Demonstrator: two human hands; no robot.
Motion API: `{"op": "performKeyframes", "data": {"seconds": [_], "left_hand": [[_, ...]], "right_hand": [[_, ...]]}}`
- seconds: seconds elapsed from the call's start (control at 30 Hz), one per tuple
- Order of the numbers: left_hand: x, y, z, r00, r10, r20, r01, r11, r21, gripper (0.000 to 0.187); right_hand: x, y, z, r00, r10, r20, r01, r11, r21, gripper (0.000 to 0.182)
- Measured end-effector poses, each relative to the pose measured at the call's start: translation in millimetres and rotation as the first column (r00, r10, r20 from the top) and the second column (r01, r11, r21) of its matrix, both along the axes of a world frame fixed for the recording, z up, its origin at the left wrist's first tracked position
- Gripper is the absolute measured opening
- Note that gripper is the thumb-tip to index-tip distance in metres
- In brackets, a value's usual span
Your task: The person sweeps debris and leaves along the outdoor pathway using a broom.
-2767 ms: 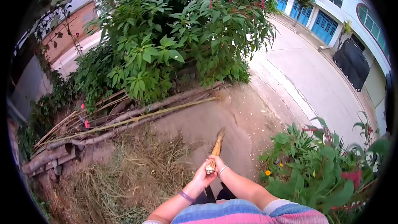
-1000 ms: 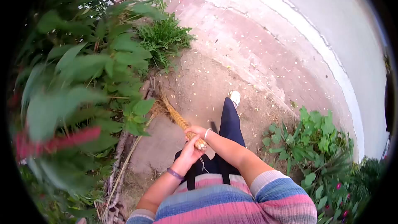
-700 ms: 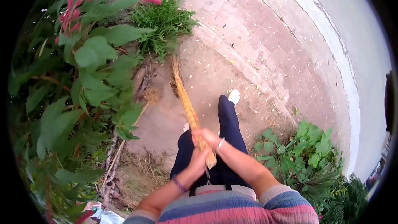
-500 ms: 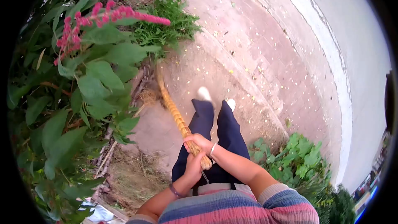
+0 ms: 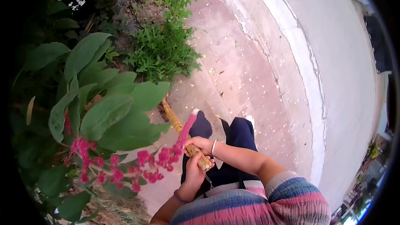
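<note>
Two grips on one bundle in my feed right now, and I'm only getting it through the head cam from far off, so pinch of salt. The left grip (image 5: 194, 172) is wrapped around a bound bundle (image 5: 172, 116) of yellowish stalks, right by its cut end. The right grip (image 5: 201, 144), the one with the white bracelet (image 5: 213, 147), is closed around it too, just ahead and farther from the body. No slack in either that I can spot.

As for where the bundle is: out in front of the dark trousers (image 5: 243, 133), slanting away and to the left over the paving (image 5: 250, 75). The far end disappears behind the broad leaves (image 5: 106, 116), so no clue what's on it or whether it touches down. A pink flower spike (image 5: 187, 129) cuts across my view of the middle; can't say if they're actually touching from this angle.

My read on the step: it's a two-handed hold with the bundle pointed low, hands set, and I don't think it needs a regrasp. Next move, if you ask me, calls for keeping both grips snug and bringing the far end out to the right, free of the leaves. Snagging that spike is what I'd worry about most, so go easy on it.
</note>
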State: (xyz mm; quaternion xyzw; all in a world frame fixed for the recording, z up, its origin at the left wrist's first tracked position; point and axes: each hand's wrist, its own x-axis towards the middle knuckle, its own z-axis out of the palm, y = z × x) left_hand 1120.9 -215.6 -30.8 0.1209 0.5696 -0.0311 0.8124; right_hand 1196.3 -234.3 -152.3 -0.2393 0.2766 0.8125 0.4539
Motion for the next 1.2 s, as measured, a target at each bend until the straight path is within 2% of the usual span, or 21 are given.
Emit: {"op": "performKeyframes", "data": {"seconds": [0.07, 0.2, 0.23, 0.3, 0.37, 0.43, 0.47, 0.5, 0.53, 0.57, 0.6, 0.63, 0.67, 0.73, 0.8, 0.87, 0.97, 1.1, 1.2], "left_hand": [[16.7, -17.3, -15.8, 0.995, 0.086, 0.048, -0.086, 0.996, 0.003, 0.026], [70.0, -60.0, -44.8, 0.95, 0.264, 0.169, -0.292, 0.942, 0.166, 0.026], [85.8, -70.4, -51.7, 0.936, 0.279, 0.214, -0.32, 0.927, 0.193, 0.025], [119.1, -93.6, -56.6, 0.908, 0.294, 0.299, -0.373, 0.892, 0.254, 0.025], [171.1, -118.8, -85.5, 0.854, 0.41, 0.319, -0.504, 0.804, 0.316, 0.026], [206.9, -136.4, -96.5, 0.875, 0.253, 0.412, -0.373, 0.895, 0.244, 0.028], [220.2, -152.3, -84.1, 0.905, 0.187, 0.382, -0.288, 0.93, 0.228, 0.029], [238.9, -180.9, -86.4, 0.926, 0.124, 0.357, -0.211, 0.953, 0.217, 0.03], [261.2, -194.1, -70.6, 0.938, 0.074, 0.338, -0.135, 0.978, 0.161, 0.03], [275.3, -207.0, -47.2, 0.922, 0.035, 0.387, -0.097, 0.985, 0.141, 0.031], [289.8, -224.1, -40.3, 0.89, -0.09, 0.448, 0.071, 0.996, 0.059, 0.031], [309.9, -249.3, -35.3, 0.832, -0.203, 0.516, 0.237, 0.972, 0.001, 0.031], [325.6, -266.0, -35.1, 0.791, -0.251, 0.559, 0.307, 0.952, -0.008, 0.031], [347.2, -288.2, -43.7, 0.681, -0.344, 0.646, 0.466, 0.885, -0.02, 0.03], [362.4, -305.3, -47.6, 0.64, -0.462, 0.614, 0.564, 0.825, 0.032, 0.03], [378.1, -318.9, -45.1, 0.612, -0.573, 0.545, 0.637, 0.766, 0.09, 0.034], [396.4, -322.9, -58.6, 0.585, -0.554, 0.592, 0.673, 0.739, 0.026, 0.035], [433.3, -309.2, -69.7, 0.622, -0.569, 0.539, 0.636, 0.768, 0.077, 0.035], [467.7, -285.1, -75.6, 0.612, -0.557, 0.562, 0.64, 0.766, 0.062, 0.035]], "right_hand": [[26.0, -1.3, -9.0, 0.992, 0.109, 0.058, -0.109, 0.994, -0.014, 0.015], [75.2, -7.8, -40.1, 0.93, 0.32, 0.18, -0.321, 0.947, -0.024, 0.012], [89.1, -14.8, -50.3, 0.92, 0.339, 0.199, -0.351, 0.936, 0.031, 0.014], [121.3, -31.6, -72.0, 0.949, 0.286, 0.135, -0.313, 0.903, 0.293, 0.017], [173.8, -38.9, -87.7, 0.961, 0.278, -0.003, -0.269, 0.932, 0.241, 0.019], [214.4, -71.3, -93.0, 0.969, 0.187, -0.162, -0.164, 0.975, 0.148, 0.022], [237.7, -91.5, -74.8, 0.989, 0.137, -0.053, -0.117, 0.953, 0.279, 0.023], [255.8, -131.6, -65.6, 0.993, 0.116, -0.009, -0.112, 0.97, 0.216, 0.023], [281.2, -156.5, -45.7, 0.994, 0.091, 0.054, -0.098, 0.983, 0.158, 0.023], [302.9, -177.9, -23.5, 0.998, 0.046, 0.03, -0.05, 0.985, 0.165, 0.025], [322.3, -209.9, -12.4, 1.0, 0.005, -0.004, -0.004, 0.985, 0.172, 0.027], [353.6, -254.3, 1.6, 0.977, -0.151, -0.152, 0.162, 0.985, 0.058, 0.03], [375.6, -290.9, 11.4, 0.902, -0.334, -0.274, 0.322, 0.943, -0.09, 0.034], [391.5, -336.9, 15.6, 0.878, -0.436, -0.198, 0.421, 0.9, -0.117, 0.038], [406.5, -370.3, 12.2, 0.835, -0.533, -0.139, 0.521, 0.846, -0.111, 0.039], [423.4, -396.4, -3.9, 0.795, -0.595, -0.118, 0.589, 0.804, -0.089, 0.037], [438.7, -409.3, -10.1, 0.698, -0.712, -0.081, 0.708, 0.702, -0.071, 0.035], [465.5, -400.2, -24.2, 0.55, -0.834, -0.047, 0.833, 0.552, -0.044, 0.03], [491.0, -380.2, -27.7, 0.511, -0.859, 0.021, 0.859, 0.512, 0.009, 0.024]]}}
